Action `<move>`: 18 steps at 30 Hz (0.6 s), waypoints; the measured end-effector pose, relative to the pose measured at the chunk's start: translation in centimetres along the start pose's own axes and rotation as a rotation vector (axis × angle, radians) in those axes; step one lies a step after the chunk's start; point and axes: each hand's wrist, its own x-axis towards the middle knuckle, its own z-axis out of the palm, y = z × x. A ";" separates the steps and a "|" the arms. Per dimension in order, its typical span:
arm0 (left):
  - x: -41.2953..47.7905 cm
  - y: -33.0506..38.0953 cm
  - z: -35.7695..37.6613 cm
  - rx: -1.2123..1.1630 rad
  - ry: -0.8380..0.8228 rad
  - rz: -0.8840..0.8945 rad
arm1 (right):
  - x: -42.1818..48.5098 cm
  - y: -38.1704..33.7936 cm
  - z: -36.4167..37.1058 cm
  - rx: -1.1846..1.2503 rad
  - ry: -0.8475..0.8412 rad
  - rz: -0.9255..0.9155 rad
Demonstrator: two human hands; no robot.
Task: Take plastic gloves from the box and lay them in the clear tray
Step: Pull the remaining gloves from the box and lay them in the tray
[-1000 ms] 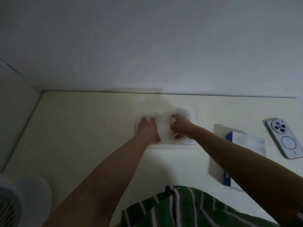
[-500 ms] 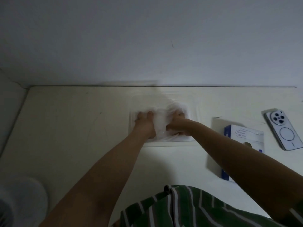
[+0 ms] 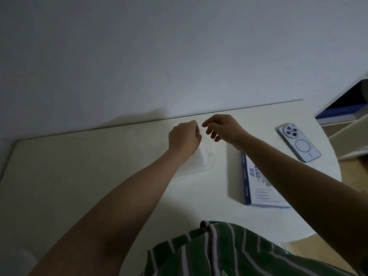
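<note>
Room lies leftward on the bench [image 3: 79, 166], my left hand [image 3: 184, 139] with curled fingers and right hand [image 3: 223, 128] with loosely bent ones hover over the clear tray [image 3: 211, 168] of gloves [image 3: 203, 156], whether I grip any film I cannot tell, and a clinging glove could drag out toward the box [image 3: 258, 184] crowding its right.

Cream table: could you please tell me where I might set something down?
The wide stretch left of the clear plastic tray, up to the wall, is bare. The right side is crowded by the blue-and-white glove box and white smartphone.
</note>
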 end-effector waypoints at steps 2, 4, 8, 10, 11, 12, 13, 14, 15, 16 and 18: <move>0.1 3.8 0.6 -0.133 -0.006 0.080 | -1.4 2.6 -2.7 -0.069 0.123 0.046; 0.0 7.3 1.8 -0.198 -0.065 0.178 | -2.8 5.6 -5.2 -0.161 0.200 0.133; -0.5 11.0 5.2 -0.200 -0.290 0.250 | -5.5 11.2 -7.8 -0.363 0.254 0.293; -0.9 11.8 7.1 -0.152 -0.424 0.256 | -6.6 13.2 -8.1 -0.457 0.243 0.350; -1.2 12.1 8.1 -0.121 -0.487 0.260 | -7.0 14.0 -8.1 -0.500 0.226 0.374; -1.5 12.1 8.9 -0.086 -0.538 0.265 | -7.3 14.4 -7.9 -0.540 0.207 0.402; -1.7 12.4 9.7 -0.052 -0.583 0.272 | -7.5 15.0 -7.8 -0.578 0.187 0.432; -2.0 12.4 10.4 -0.021 -0.615 0.277 | -7.5 15.2 -7.6 -0.634 0.161 0.456; -2.2 12.5 11.0 0.003 -0.640 0.281 | -7.4 15.5 -7.4 -0.726 0.114 0.457; -2.3 12.4 11.3 0.024 -0.646 0.282 | -7.5 15.4 -7.1 -0.833 0.064 0.435; -2.2 12.3 11.8 0.053 -0.630 0.280 | -7.4 15.5 -6.7 -0.950 0.022 0.402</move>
